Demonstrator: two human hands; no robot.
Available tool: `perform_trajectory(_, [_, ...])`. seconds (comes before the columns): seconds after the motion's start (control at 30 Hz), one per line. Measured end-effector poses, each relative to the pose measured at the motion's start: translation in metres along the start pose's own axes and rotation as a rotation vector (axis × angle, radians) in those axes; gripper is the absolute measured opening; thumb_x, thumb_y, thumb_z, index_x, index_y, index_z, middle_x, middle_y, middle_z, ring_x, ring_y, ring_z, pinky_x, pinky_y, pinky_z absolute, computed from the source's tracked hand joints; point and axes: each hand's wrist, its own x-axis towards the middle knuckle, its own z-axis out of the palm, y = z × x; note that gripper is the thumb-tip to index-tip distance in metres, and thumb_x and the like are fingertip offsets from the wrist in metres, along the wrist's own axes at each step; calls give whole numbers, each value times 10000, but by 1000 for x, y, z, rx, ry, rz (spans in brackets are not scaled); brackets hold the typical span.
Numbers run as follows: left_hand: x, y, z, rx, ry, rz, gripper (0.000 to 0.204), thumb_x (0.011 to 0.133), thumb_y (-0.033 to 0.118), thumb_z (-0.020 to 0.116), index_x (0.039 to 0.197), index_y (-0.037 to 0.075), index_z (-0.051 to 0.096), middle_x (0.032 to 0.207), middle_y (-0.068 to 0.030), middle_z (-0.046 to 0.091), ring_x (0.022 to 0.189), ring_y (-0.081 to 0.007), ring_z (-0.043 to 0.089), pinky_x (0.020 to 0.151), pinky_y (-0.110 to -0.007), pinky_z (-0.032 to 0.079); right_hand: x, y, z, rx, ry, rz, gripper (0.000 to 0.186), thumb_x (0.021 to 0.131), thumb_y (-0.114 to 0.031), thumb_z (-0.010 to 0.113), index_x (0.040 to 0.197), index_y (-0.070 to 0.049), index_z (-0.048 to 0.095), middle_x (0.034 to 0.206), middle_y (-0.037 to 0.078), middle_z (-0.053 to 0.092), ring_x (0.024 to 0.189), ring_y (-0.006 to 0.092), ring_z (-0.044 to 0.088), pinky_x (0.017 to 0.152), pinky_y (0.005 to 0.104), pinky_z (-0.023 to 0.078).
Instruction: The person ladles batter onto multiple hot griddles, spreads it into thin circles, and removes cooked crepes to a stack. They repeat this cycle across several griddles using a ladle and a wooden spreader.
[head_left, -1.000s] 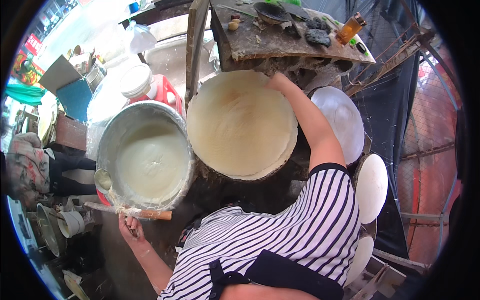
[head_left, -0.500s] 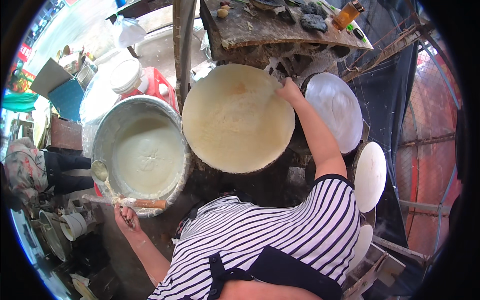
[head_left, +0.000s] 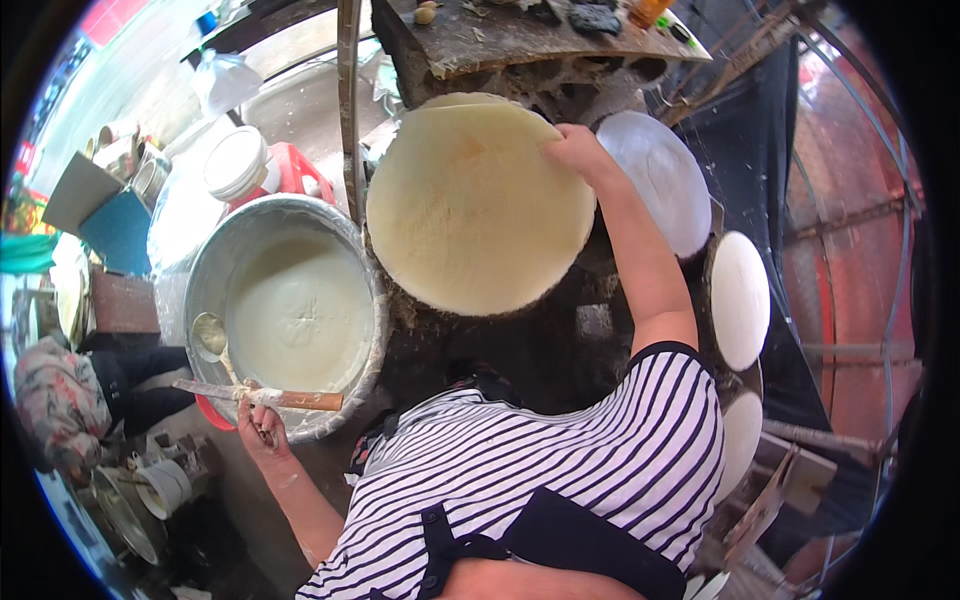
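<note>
My left hand (head_left: 262, 428) is closed around the handle of a batter-smeared ladle (head_left: 210, 336), with a wooden stick (head_left: 300, 399) lying crosswise at its top, over the rim of a large grey basin (head_left: 368, 280) holding pale batter (head_left: 290, 300). My right hand (head_left: 575, 150) pinches the far right edge of a thin, pale yellow round sheet (head_left: 475, 220) on a dark round cooking surface, its fingertips partly hidden. A narrow curled or doubled strip shows along the sheet's far edge. A silvery round griddle (head_left: 655, 185) sits just right of that hand.
A cluttered ledge (head_left: 470, 40) stands beyond the sheet. More white rounds (head_left: 738, 300) line the right. A white bucket (head_left: 232, 160) and red jug (head_left: 300, 170) are behind the basin. Another person (head_left: 60, 395) in patterned clothing is at left. A post (head_left: 349, 110) rises left of the sheet.
My right hand has stayed at the sheet's far right edge, now appearing higher in view along with the sheet. My left hand still holds the ladle and stick near the basin's rim.
</note>
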Motion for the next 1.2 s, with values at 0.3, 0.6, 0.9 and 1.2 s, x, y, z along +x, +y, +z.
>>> perform_trajectory(0.3, [58, 59, -34, 224, -80, -271, 146, 930, 120, 471, 982, -14, 496, 524, 36, 320, 404, -49, 305, 331, -183, 283, -225, -130, 7, -217, 346, -236, 173, 790, -173, 612, 893, -35, 633, 718, 50, 638, 682, 100, 591, 625, 284, 465])
perform_trajectory(0.6, [95, 86, -30, 489, -316, -572, 252, 946, 110, 437, 1110, -80, 458, 618, 16, 336, 467, -41, 301, 371, -175, 285, -507, -150, 51, -71, 495, -31, 231, 750, -203, 606, 946, -100, 671, 829, 127, 656, 759, 262, 641, 702, 351, 490])
perform_trajectory(0.9, [86, 43, -21, 864, -638, -587, 300, 921, 68, 448, 1168, -101, 434, 744, -46, 444, 510, -58, 386, 417, -159, 368, -860, -79, 148, -78, 725, 754, 273, 766, -233, 592, 975, -72, 661, 864, 142, 659, 785, 278, 642, 713, 369, 492])
perform_trajectory(1.2, [0, 18, -43, 1104, -754, -549, 285, 918, 63, 450, 1152, -101, 440, 729, -42, 440, 505, -59, 382, 416, -160, 365, -1158, -78, 232, -624, 1040, 1465, 208, 823, -271, 564, 934, -124, 660, 837, 155, 656, 765, 277, 645, 666, 365, 497])
